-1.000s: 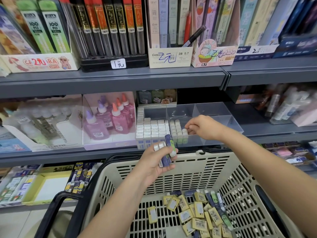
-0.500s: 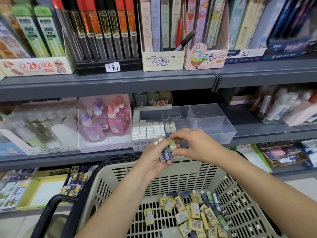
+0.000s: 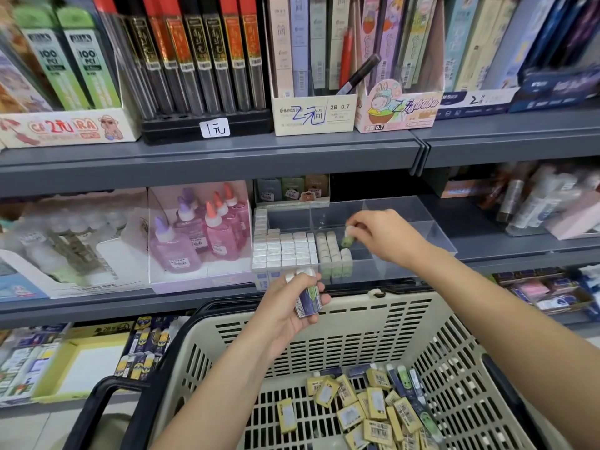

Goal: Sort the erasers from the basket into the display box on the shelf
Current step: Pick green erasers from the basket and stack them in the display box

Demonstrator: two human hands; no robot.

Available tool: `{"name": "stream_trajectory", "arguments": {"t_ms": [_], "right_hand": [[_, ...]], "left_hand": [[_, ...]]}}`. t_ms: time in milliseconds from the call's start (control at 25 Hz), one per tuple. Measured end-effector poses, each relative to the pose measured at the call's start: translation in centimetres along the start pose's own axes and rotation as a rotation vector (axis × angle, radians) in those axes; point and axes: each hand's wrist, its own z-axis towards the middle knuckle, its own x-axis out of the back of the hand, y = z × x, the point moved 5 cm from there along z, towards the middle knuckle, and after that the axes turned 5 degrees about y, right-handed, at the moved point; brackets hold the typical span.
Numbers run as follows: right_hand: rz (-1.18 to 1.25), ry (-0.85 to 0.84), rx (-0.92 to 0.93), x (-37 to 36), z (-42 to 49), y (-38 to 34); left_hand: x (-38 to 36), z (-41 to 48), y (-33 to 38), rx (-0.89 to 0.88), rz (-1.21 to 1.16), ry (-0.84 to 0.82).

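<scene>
- The right hand point(image 3: 386, 237) pinches a green eraser point(image 3: 346, 241) upright over the clear display box point(image 3: 425, 230), just beside the green rows.
- The left hand point(image 3: 285, 308) grips a spare bunch point(image 3: 308, 298) above the basket point(image 3: 357, 323).
- Next, I'd say, it needs seating snugly against that row.

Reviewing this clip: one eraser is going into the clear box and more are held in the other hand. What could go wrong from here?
1. The right hand pinches a green eraser close to the upright green rows in the display box; a nudge might topple them.
2. The left hand holds a bunch of erasers near the basket rim; one could slip and perhaps land outside.
</scene>
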Motion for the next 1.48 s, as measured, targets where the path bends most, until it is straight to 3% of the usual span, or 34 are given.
{"name": "stream_trajectory", "arguments": {"t_ms": [200, 360, 520, 640, 760, 960, 1080, 1240, 1480], "right_hand": [[0.083, -0.181, -0.033, -2.4, 0.0, 0.0], [0.006, -0.247, 0.008, -2.8, -0.2, 0.1], [-0.058, -0.235, 0.022, -2.4, -0.3, 0.2], [-0.108, -0.129, 0.063, -1.1, -0.9, -0.1], [0.114, 0.050, 0.112, 0.5, -2.8, -1.6], [0.362, -0.112, 0.013, -0.4, -5.5, -3.4], [0.548, -0.050, -0.106, 0.9, -4.2, -1.8], [0.245, 0.191, -0.107, 2.7, -1.0, 0.3], [0.132, -0.027, -0.128, -1.4, 1.0, 0.5]], "left_hand": [[0.3, 0.0, -0.3, 0.003, -0.023, 0.003], [0.1, 0.0, -0.9, 0.012, -0.040, 0.001], [-0.4, 0.1, -0.9, -0.024, -0.015, -0.033], [-0.7, 0.2, -0.7, -0.044, -0.015, -0.046], [-1.0, 0.4, -0.5, -0.064, -0.033, -0.026], [-2.0, 0.4, -0.6, -0.083, 0.005, -0.036], [-1.2, 0.3, -0.6, -0.061, -0.073, -0.018], [0.1, 0.3, -0.4, -0.071, -0.082, -0.002], [0.2, 0.1, 0.1, -0.047, -0.108, -0.039]]}}
